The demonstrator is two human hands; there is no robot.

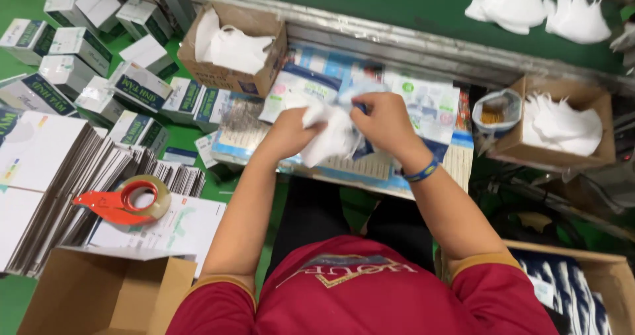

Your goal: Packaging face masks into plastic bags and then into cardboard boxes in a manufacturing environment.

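White soft fabric face mask [329,136] over desk centre, gripped in my left hand [289,131]; right hand [385,118] pinches clear printed plastic pouch [360,103]. I'd hold pouch mouth wide, feed mask flat.

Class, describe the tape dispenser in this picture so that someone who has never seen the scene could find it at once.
Start at the stack of flat white cartons on the picture's left, beside the person's left arm. On its near edge lies the tape dispenser. It is the only bright red-orange thing there, holding a round roll of clear tape among flat white sheets.
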